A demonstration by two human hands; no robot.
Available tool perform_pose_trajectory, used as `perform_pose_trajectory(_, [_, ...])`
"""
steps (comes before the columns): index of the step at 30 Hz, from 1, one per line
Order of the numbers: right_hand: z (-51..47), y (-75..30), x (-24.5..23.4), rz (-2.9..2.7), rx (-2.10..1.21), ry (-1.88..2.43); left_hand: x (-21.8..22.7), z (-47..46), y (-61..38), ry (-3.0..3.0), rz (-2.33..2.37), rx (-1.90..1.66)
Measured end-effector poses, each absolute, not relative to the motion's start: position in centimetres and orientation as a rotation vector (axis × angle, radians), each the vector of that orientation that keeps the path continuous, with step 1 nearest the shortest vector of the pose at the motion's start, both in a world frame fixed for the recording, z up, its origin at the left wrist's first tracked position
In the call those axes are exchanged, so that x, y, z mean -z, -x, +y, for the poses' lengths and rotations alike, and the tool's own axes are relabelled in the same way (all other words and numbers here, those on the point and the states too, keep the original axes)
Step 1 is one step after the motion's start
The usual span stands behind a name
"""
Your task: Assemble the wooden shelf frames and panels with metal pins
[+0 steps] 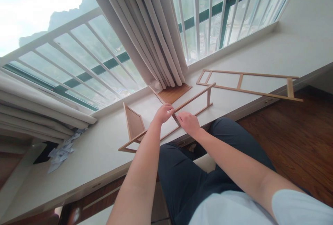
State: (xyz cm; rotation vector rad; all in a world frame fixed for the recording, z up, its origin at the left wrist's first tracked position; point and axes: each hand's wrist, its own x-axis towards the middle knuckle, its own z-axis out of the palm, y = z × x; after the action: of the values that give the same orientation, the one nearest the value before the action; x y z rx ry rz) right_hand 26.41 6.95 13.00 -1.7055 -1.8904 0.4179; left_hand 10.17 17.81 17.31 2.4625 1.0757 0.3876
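Observation:
A light-brown wooden frame [196, 98] with several rails lies on the white sill in front of me. Two wooden panels are joined to it or lean against it: one panel [135, 122] at its left and another panel [173, 93] behind it, by the curtain. My left hand [163, 113] is closed on the frame's upper rail, near a crossbar. Just to its right, at the same crossbar, my right hand [188, 122] is closed in a pinch. Something thin shows at its fingertips, too small to name.
A separate ladder-like wooden frame [240, 81] lies at the right of the white sill [104, 152]. Grey curtains [145, 27] hang behind, before barred windows. Crumpled pale paper or cloth [62, 152] lies at the left. My knees are against the sill's front edge.

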Motion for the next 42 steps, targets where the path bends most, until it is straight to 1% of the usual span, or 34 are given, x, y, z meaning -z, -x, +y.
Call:
perform_pose_trajectory(5, [7.1, -26.2, -11.4, -1.835, -0.477, 1.667, -17.2, 17.9, -10.1, -2.458, 1.085, -0.379])
perform_pose_trajectory(11, [7.1, -25.6, -10.0, -1.827, -0.401, 1.671, -17.1, 17.9, -10.1, -2.448, 1.077, -0.391])
perform_pose_trajectory(18, [7.0, -24.8, -10.1, -1.721, -0.429, 1.762, -17.5, 17.7, -10.2, -2.437, 1.089, -0.386])
perform_pose_trajectory(23, [6.8, -24.7, -10.8, -1.688, -0.519, 1.779, -17.7, 17.6, -10.2, -2.448, 1.097, -0.362])
perform_pose_trajectory(29, [6.7, -24.4, -11.2, -1.580, -0.745, 1.757, -17.6, 17.6, -10.3, -2.455, 1.099, -0.368])
perform_pose_trajectory(37, [7.2, -23.9, -10.9, -1.204, -1.064, 1.475, -17.4, 17.7, -10.2, -2.448, 1.096, -0.380])
perform_pose_trajectory(42, [7.6, -23.5, -11.6, -0.721, -1.575, 1.238, -17.6, 17.6, -10.3, -2.452, 1.096, -0.376])
